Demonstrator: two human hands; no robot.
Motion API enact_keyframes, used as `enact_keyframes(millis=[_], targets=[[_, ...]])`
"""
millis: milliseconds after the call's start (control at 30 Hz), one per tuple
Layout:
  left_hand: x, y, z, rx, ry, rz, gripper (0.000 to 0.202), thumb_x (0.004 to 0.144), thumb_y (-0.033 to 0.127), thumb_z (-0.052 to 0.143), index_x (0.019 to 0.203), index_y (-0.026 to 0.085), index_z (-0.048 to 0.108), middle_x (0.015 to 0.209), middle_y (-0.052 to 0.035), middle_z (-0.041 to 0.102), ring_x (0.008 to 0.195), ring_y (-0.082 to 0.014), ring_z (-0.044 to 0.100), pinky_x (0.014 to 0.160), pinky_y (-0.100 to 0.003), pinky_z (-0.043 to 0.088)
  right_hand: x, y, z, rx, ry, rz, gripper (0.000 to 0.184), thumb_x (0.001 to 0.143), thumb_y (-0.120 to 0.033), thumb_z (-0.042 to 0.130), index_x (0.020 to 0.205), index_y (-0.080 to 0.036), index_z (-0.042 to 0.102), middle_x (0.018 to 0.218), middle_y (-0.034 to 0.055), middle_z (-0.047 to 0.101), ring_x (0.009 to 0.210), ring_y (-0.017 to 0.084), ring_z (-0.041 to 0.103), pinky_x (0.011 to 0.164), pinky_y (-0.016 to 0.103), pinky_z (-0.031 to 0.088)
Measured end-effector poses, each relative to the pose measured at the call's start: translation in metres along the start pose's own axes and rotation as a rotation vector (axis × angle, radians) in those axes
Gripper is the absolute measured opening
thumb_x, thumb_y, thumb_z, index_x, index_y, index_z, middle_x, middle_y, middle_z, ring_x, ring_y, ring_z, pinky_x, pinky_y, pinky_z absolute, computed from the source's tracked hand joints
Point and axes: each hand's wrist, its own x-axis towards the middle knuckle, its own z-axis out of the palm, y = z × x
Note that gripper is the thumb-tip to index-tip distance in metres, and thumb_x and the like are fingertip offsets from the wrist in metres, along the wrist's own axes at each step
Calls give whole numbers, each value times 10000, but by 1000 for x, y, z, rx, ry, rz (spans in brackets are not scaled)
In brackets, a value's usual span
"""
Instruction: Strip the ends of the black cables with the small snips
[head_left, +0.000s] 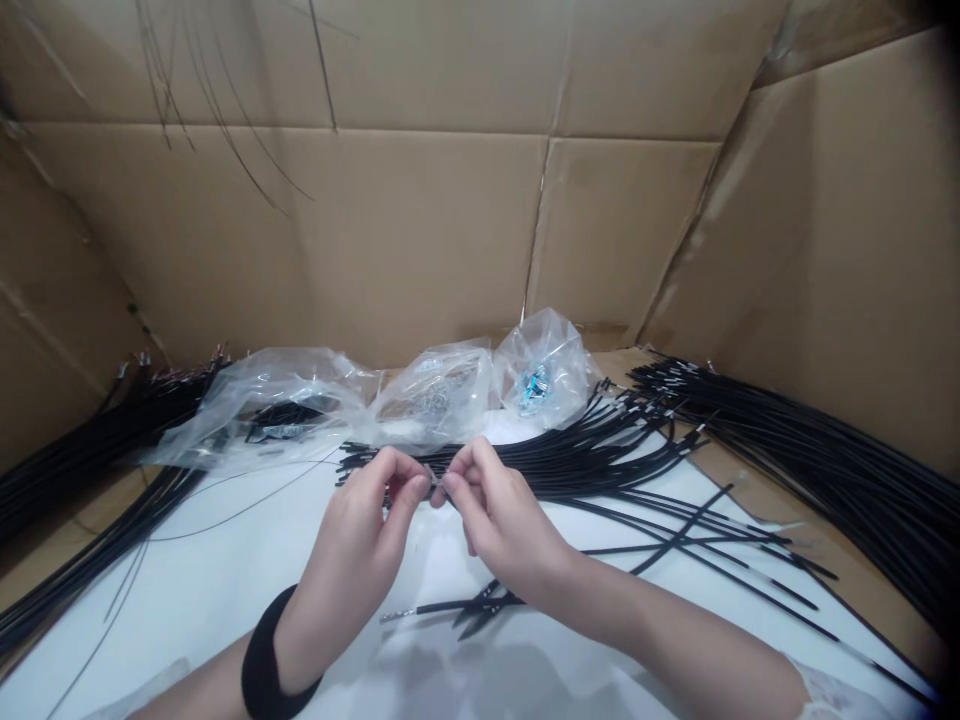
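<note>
Fingers (409, 496), left hand (367, 520): pinching small pale piece (430, 475).
Right hand (510, 515) just rightward, grip unclear; I can't read piece's axis.

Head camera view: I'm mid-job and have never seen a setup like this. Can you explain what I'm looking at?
There is no machine here, only a person's two bare hands. The single picture comes from a camera worn on the head, looking forward and down. The left hand, with a black wristband, pinches a small pale piece, too small to identify. The right hand meets it there; whether it grips the piece too is unclear. Behind them, a bunch of black cables lies on a white surface, with clear plastic bags farther back. More cables lie at both sides, and cardboard walls surround the work area.
</note>
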Motion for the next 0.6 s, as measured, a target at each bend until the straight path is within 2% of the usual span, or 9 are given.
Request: enact_keyframes(millis=[100, 233, 367, 500, 600], targets=[[0, -3, 6, 9, 28, -20, 207, 887, 332, 381, 803, 161, 463, 775, -8, 539, 682, -111, 477, 608, -244, 370, 1, 0, 1, 87, -60, 56, 142, 910, -315, 312, 861, -183, 334, 766, -17, 592, 550, 75, 464, 525, 219, 352], [-5, -9, 20, 10, 96, -8, 193, 888, 322, 369, 818, 157, 442, 808, -25, 520, 720, -122, 481, 661, -259, 379, 5, 2, 1, 196, -35, 77, 146, 910, -302, 305, 833, -178, 313, 752, -6, 559, 561, 79, 436, 538, 230, 366], [-8, -12, 31, -154, 32, -34, 194, 904, 321, 340, 822, 158, 407, 801, -26, 508, 745, -114, 501, 667, -242, 392, 8, 8, 2, 239, 1, 80, 140, 907, -288, 312, 825, -174, 313, 742, -3, 539, 567, 76, 423, 576, 239, 376], [-5, -7, 25, -208, 15, -53, 193, 893, 327, 378, 816, 156, 422, 808, -21, 516, 759, -96, 511, 682, -215, 398, 9, 9, 1, 247, 16, 65, 125, 904, -285, 325, 846, -174, 316, 734, -6, 532, 578, 73, 429, 584, 230, 371], [-4, -2, 17, -150, 45, 7, 169, 877, 316, 426, 951, 167, 457, 889, -14, 540, 805, -84, 518, 714, -199, 401, 9, 7, 0, 276, -23, 58, 119, 904, -293, 336, 931, -178, 322, 714, -18, 525, 579, 70, 435, 570, 213, 359]])
